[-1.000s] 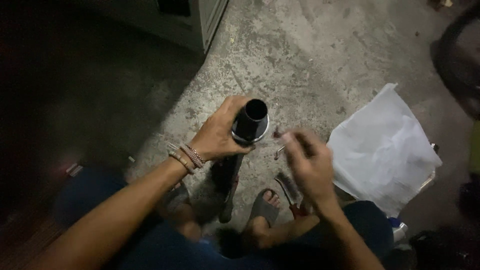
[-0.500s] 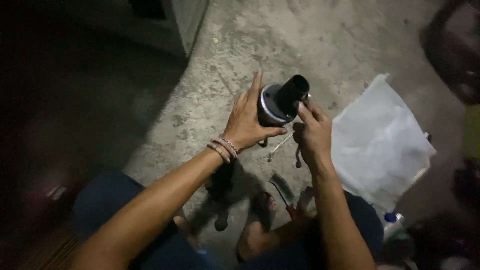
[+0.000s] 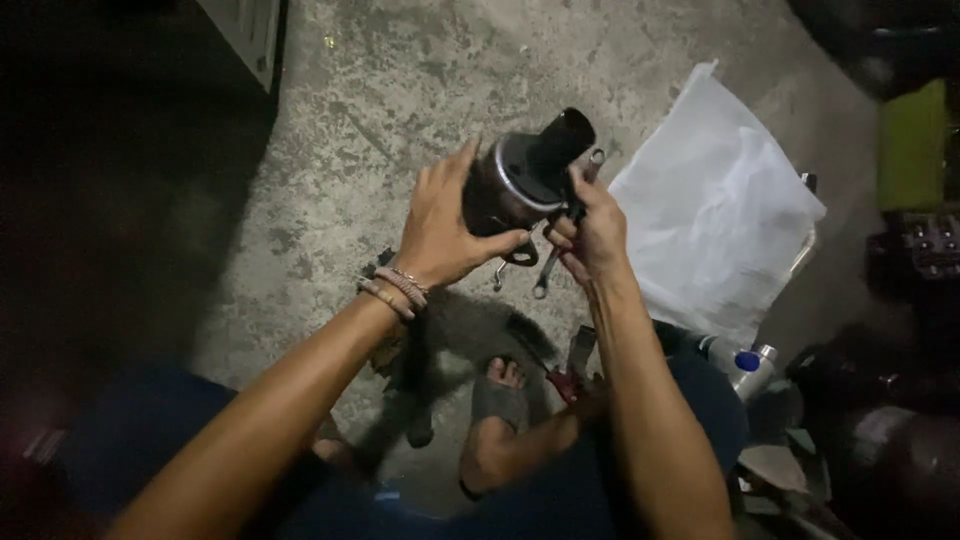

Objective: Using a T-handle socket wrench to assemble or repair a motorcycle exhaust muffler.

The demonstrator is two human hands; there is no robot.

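My left hand [image 3: 440, 225] grips a dark round metal part [image 3: 520, 175] with a bright rim and a black tube sticking out toward the upper right. It is held up above a concrete floor. My right hand [image 3: 592, 232] pinches something small and dark against the part's lower right side, just under the tube. Beneath the part, two slim metal wrenches [image 3: 545, 272] lie on the floor. Beaded bracelets sit on my left wrist.
A large white sheet [image 3: 715, 210] covers a box at the right. Red-handled pliers [image 3: 562, 382] lie by my sandalled foot [image 3: 497, 392]. A bottle with a blue cap [image 3: 745, 362] stands at the lower right. Dark clutter fills the right edge; a cabinet corner [image 3: 250, 35] is upper left.
Both hands have lifted the round part off the floor and turned its tube toward the upper right. My right hand has closed in on the part's side.
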